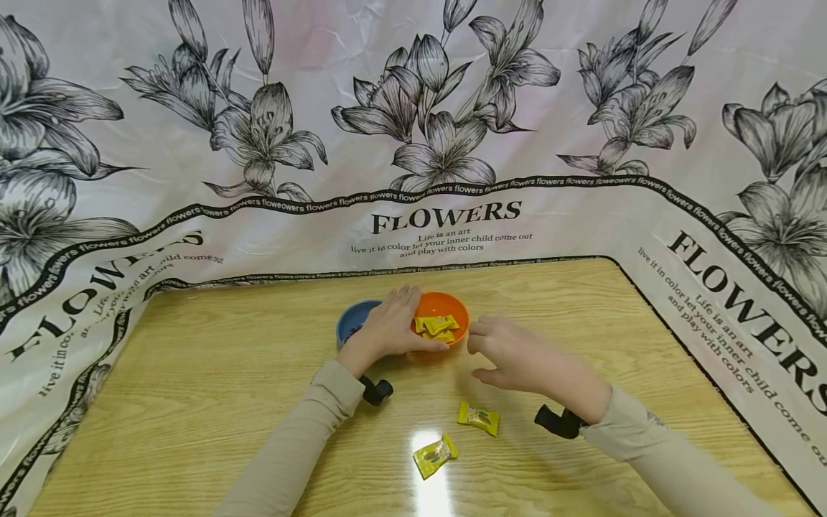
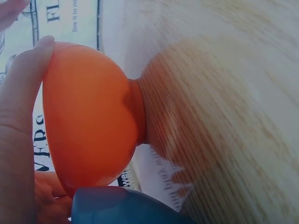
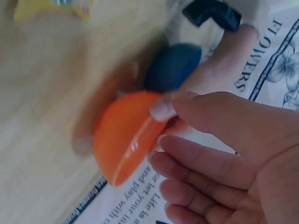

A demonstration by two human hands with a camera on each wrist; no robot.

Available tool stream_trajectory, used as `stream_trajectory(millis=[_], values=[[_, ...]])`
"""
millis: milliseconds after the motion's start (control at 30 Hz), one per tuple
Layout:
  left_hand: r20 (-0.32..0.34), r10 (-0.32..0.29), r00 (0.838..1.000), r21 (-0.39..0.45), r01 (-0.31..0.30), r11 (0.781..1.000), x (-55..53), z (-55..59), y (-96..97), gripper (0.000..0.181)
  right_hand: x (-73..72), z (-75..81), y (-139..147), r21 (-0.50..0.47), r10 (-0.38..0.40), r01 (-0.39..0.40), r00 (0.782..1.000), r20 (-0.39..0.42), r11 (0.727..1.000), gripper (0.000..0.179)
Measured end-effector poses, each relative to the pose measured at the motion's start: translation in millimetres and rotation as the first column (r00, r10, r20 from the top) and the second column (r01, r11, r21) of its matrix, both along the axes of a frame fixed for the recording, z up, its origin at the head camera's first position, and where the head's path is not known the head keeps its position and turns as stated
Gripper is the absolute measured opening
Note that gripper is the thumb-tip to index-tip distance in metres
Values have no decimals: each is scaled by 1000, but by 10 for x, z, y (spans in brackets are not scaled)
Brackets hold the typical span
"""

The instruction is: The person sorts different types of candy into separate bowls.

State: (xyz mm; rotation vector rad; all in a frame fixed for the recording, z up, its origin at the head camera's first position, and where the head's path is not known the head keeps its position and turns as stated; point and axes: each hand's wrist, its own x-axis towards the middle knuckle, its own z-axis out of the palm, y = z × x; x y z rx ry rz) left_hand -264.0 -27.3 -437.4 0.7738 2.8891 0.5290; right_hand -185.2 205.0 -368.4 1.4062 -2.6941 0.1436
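Observation:
On the wooden table stands an orange bowl (image 1: 444,303) with several yellow candy packets (image 1: 439,327) inside. My left hand (image 1: 388,327) holds this bowl at its left side, thumb along the near rim and fingers toward the far side. In the left wrist view the thumb lies along the rim of the orange bowl (image 2: 88,116). My right hand (image 1: 513,355) is just right of the bowl, its fingers loosely bent around nothing. The right wrist view shows a gap between its thumb and fingertips. Two yellow candy packets (image 1: 479,418) (image 1: 435,456) lie on the table nearer to me.
Left of the orange bowl sits a blue bowl (image 1: 349,321), partly behind my left hand, with small dark purple pieces inside. A flower-printed cloth (image 1: 446,237) rises around the back and sides of the wooden table (image 1: 226,373). Each wrist carries a black camera mount (image 1: 377,391).

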Motion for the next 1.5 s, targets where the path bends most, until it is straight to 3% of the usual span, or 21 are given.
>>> stream_trajectory(millis=[133, 300, 600, 1267, 1500], values=[[0, 3, 1000, -1, -3, 1000, 3, -5, 4, 123, 145, -94, 14, 32, -32, 31, 999, 28, 999, 25], [5, 4, 1000, -3, -4, 1000, 9, 0, 14, 125, 297, -198, 16, 86, -96, 87, 988, 119, 993, 29], [-2, 13, 1000, -9, -13, 1000, 26, -11, 17, 125, 437, -426, 52, 159, -159, 133, 973, 168, 978, 32], [1, 20, 1000, -12, -20, 1000, 37, -30, 25, 124, 436, -554, 73, 131, -106, 89, 986, 127, 987, 25], [-2, 28, 1000, -11, -28, 1000, 48, -38, 35, 124, 409, -548, 87, 92, -66, 60, 995, 71, 994, 25]])
